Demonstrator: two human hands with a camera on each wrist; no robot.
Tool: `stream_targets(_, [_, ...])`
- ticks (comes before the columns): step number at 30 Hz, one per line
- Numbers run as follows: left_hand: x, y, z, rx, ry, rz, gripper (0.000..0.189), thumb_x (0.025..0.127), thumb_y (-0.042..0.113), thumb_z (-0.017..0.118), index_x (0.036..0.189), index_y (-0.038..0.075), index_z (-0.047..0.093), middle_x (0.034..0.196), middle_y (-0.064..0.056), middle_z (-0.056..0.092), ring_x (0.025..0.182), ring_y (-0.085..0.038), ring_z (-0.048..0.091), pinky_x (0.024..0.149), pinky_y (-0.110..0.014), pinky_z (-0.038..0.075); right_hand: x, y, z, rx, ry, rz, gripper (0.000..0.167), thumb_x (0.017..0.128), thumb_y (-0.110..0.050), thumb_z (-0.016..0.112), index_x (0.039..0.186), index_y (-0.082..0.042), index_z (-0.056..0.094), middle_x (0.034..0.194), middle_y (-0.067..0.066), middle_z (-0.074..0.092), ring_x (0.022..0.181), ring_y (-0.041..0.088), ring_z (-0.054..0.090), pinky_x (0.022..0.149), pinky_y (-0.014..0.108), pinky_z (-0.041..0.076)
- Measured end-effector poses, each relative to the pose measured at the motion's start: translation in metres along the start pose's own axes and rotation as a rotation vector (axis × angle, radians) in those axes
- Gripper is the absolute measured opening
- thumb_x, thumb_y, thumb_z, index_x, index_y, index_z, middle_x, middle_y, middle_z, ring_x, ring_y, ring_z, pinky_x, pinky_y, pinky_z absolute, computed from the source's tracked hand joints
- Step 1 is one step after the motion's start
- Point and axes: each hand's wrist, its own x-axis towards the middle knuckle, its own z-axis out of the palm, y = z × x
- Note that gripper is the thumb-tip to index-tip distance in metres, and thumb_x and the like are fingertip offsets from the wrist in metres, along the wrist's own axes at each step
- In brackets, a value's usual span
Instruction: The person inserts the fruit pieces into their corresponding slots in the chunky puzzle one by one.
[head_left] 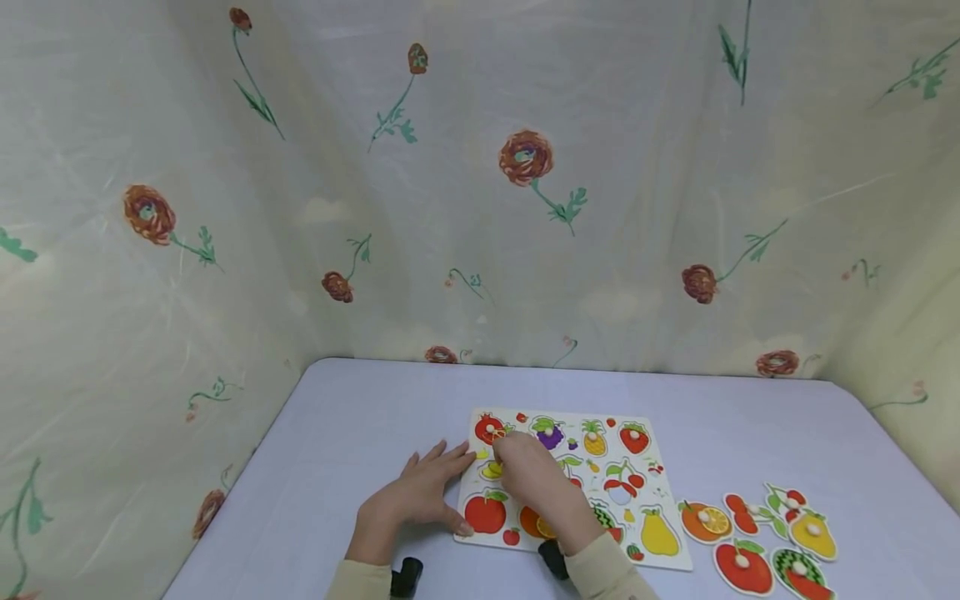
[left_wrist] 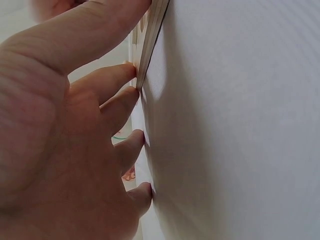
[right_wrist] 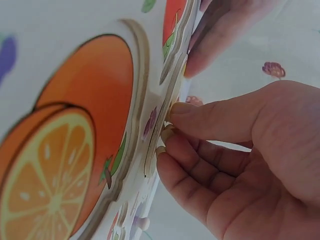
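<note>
A white wooden fruit puzzle board [head_left: 681,561] lies on the table. Along its left side rests my left hand [head_left: 426,492], fingers spread, with fingertips at the board edge [left_wrist: 151,47] and the thumb by the near-left corner. My right hand [head_left: 534,479] reaches over the board's left part, its thumb and fingertips pinching at the yellow banana piece [head_left: 491,471], which the hand partly covers. Close to the right wrist view is the printed orange [right_wrist: 90,80]. Knobbed pieces sit at the board's far side: pomegranate [head_left: 489,429], grapes [head_left: 549,433], pineapple [head_left: 595,439] and strawberry [head_left: 634,438].
Right of the board lie loose knobbed pieces: an orange [head_left: 705,522], cherries [head_left: 742,515], a pear [head_left: 813,535], an apple [head_left: 744,568] and a watermelon [head_left: 801,571], some overlapping. A flower-patterned curtain [head_left: 615,208] hangs behind the white table [head_left: 360,408].
</note>
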Motion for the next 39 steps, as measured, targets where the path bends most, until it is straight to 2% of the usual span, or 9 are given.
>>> stream_targets(11, [0.0004, 0.0012, -0.0023, -0.005, -0.001, 0.009, 0.101, 0.066, 0.045, 0.089, 0.152, 0.024, 0.041, 0.163, 0.003, 0.032, 0.155, -0.031, 0.015, 0.122, -0.066, 0.01, 0.0012, -0.0068, 0.0007, 0.01, -0.018, 0.062, 0.019, 0.086, -0.008, 0.075, 0.103, -0.004, 0.07, 0.093, 0.007, 0.067, 0.079, 0.018, 0.053, 0.075, 0.03, 0.053])
stream_targets(22, [0.0005, 0.0015, -0.0033, -0.001, 0.003, 0.002, 0.1, 0.067, 0.045, 0.089, 0.152, 0.025, 0.042, 0.164, 0.004, 0.031, 0.156, -0.03, 0.015, 0.123, -0.065, 0.01, 0.0027, -0.0068, 0.0006, 0.012, -0.023, 0.077, 0.02, 0.085, -0.01, 0.076, 0.104, -0.004, 0.069, 0.093, 0.007, 0.066, 0.079, 0.018, 0.053, 0.074, 0.03, 0.052])
stream_targets(29, [-0.0013, 0.0019, -0.0041, -0.005, 0.01, 0.019, 0.101, 0.066, 0.045, 0.09, 0.152, 0.023, 0.042, 0.164, 0.003, 0.032, 0.156, -0.031, 0.016, 0.123, -0.065, 0.01, 0.0039, -0.0042, 0.0012, 0.047, -0.025, 0.088, 0.014, 0.089, -0.006, 0.071, 0.103, -0.004, 0.069, 0.097, 0.009, 0.067, 0.079, 0.019, 0.054, 0.073, 0.03, 0.051])
stream_targets(39, [-0.0023, 0.0002, -0.0021, -0.004, 0.001, 0.004, 0.101, 0.067, 0.046, 0.089, 0.152, 0.024, 0.041, 0.164, 0.004, 0.031, 0.156, -0.03, 0.015, 0.123, -0.065, 0.01, 0.0041, -0.0062, 0.004, 0.069, -0.028, 0.108, 0.014, 0.088, -0.006, 0.072, 0.101, -0.003, 0.07, 0.093, 0.009, 0.068, 0.075, 0.018, 0.054, 0.065, 0.027, 0.049])
